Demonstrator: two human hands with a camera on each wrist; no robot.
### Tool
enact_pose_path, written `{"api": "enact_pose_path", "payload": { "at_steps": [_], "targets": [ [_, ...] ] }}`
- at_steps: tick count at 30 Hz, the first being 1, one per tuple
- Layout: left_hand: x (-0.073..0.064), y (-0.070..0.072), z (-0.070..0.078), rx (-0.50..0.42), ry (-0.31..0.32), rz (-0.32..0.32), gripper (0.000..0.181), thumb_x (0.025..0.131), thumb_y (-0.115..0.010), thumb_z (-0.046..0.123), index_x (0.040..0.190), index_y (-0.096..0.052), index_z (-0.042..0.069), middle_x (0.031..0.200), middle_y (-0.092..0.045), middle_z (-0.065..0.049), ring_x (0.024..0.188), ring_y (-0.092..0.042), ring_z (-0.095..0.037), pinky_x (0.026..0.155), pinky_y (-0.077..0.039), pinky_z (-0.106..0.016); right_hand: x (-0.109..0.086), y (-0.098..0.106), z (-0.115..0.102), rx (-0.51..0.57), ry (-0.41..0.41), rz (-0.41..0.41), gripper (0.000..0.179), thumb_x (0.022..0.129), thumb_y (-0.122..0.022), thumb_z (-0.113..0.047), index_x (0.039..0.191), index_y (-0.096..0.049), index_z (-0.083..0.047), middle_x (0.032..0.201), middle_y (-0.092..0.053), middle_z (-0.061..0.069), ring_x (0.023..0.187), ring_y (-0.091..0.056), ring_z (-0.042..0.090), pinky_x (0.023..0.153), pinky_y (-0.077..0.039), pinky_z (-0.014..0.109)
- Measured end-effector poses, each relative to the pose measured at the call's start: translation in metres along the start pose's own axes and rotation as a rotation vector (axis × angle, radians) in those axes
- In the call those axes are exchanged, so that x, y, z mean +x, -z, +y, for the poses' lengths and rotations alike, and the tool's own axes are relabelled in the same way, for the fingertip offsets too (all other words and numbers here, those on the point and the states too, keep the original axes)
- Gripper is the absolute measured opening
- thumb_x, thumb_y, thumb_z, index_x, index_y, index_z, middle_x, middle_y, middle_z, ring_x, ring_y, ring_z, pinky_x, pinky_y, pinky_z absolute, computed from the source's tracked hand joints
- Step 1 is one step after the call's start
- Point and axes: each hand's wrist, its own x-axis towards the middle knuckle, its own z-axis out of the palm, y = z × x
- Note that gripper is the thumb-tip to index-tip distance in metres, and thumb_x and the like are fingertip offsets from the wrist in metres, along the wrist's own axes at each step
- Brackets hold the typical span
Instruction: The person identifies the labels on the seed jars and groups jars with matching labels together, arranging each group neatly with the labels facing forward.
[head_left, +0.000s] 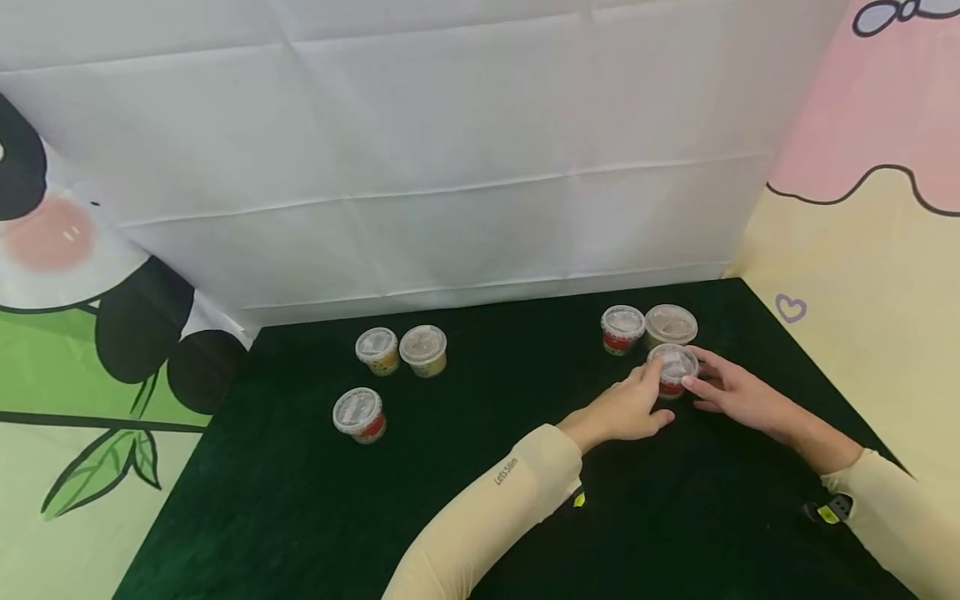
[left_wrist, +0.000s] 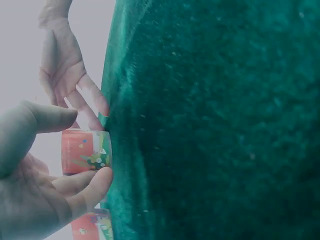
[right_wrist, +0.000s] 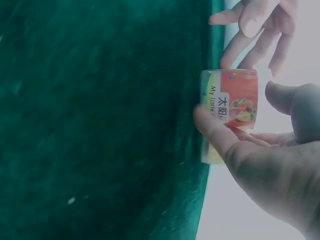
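Note:
A small lidded cup with a red label (head_left: pixel 672 371) stands at the right of the dark green cloth, between both hands. My left hand (head_left: pixel 626 408) reaches it from the left; its forefinger lies at the lid's edge, with the thumb apart in front. From the right, my right hand (head_left: pixel 750 404) holds the cup's side, a finger behind the rim and the thumb at the front. The right wrist view shows this cup's label (right_wrist: pixel 242 100) with printed fruit. Close behind stand a second red-labelled cup (head_left: pixel 622 330) and a pale-lidded cup (head_left: pixel 671 323).
On the left side of the cloth (head_left: pixel 480 417) are two yellowish cups (head_left: pixel 378 351) and, nearer me, another red-labelled cup (head_left: pixel 360 414). A white sheet (head_left: pixel 480 225) hangs along the back. Patterned cartoon panels (head_left: pixel 847 358) flank both sides.

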Motion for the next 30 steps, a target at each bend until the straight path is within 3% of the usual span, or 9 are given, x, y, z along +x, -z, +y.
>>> {"api": "enact_pose_path", "payload": {
  "at_steps": [7, 10, 14, 20, 24, 30],
  "targets": [
    [-0.013, 0.022, 0.005, -0.009, -0.045, 0.063, 0.081, 0.104, -0.059, 0.030, 0.163, -0.007, 0.008, 0.157, -0.034, -0.017, 0.133, -0.050, -0.017, 0.106, -0.045, -0.029, 0.000, 0.003, -0.025, 0.014, -0.021, 0.017, 0.070, 0.110, -0.047, -0.028, 0.159, -0.010, 0.004, 0.140, -0.041, 0.032, 0.127, -0.050, 0.048, 0.089, -0.057, 0.041],
    [-0.021, 0.034, 0.004, -0.024, -0.112, 0.117, 0.078, 0.105, -0.058, 0.027, 0.163, -0.009, 0.010, 0.151, -0.035, -0.019, 0.123, -0.054, -0.016, 0.102, -0.046, -0.024, -0.002, 0.004, -0.039, 0.057, -0.038, 0.015, 0.069, 0.111, -0.045, -0.031, 0.160, -0.009, 0.001, 0.144, -0.039, 0.031, 0.125, -0.055, 0.031, 0.092, -0.056, 0.037],
    [-0.036, 0.053, -0.003, -0.054, -0.200, 0.186, 0.073, 0.106, -0.055, 0.023, 0.163, -0.011, 0.013, 0.146, -0.035, -0.018, 0.115, -0.054, -0.017, 0.095, -0.046, -0.018, 0.002, -0.002, -0.056, 0.207, -0.007, -0.031, 0.064, 0.112, -0.039, -0.031, 0.160, -0.010, -0.001, 0.149, -0.037, 0.026, 0.120, -0.060, 0.012, 0.095, -0.054, 0.034],
    [-0.066, 0.082, -0.016, -0.160, -0.242, 0.249, 0.074, 0.106, -0.056, 0.022, 0.163, -0.010, 0.014, 0.143, -0.035, -0.016, 0.114, -0.055, -0.017, 0.086, -0.049, -0.016, 0.017, -0.017, -0.083, 0.378, 0.078, -0.141, 0.054, 0.113, -0.031, -0.030, 0.155, -0.017, 0.001, 0.142, -0.048, 0.012, 0.120, -0.063, 0.023, 0.098, -0.052, 0.040],
    [-0.086, 0.099, -0.025, -0.262, -0.214, 0.252, 0.077, 0.105, -0.058, 0.026, 0.163, -0.008, 0.017, 0.143, -0.035, -0.013, 0.114, -0.056, -0.018, 0.080, -0.053, -0.020, 0.027, -0.030, -0.103, 0.399, 0.103, -0.187, 0.057, 0.113, -0.033, -0.032, 0.159, -0.017, -0.003, 0.146, -0.041, 0.017, 0.122, -0.060, 0.027, 0.099, -0.052, 0.043],
    [-0.114, 0.119, -0.041, -0.384, -0.166, 0.246, 0.076, 0.106, -0.056, 0.027, 0.164, -0.006, 0.023, 0.147, -0.034, -0.012, 0.114, -0.058, -0.021, 0.082, -0.057, -0.031, 0.040, -0.052, -0.125, 0.410, 0.112, -0.181, 0.059, 0.111, -0.043, -0.025, 0.161, -0.018, -0.007, 0.150, -0.035, 0.020, 0.121, -0.056, 0.032, 0.098, -0.053, 0.046]
  ]
}}
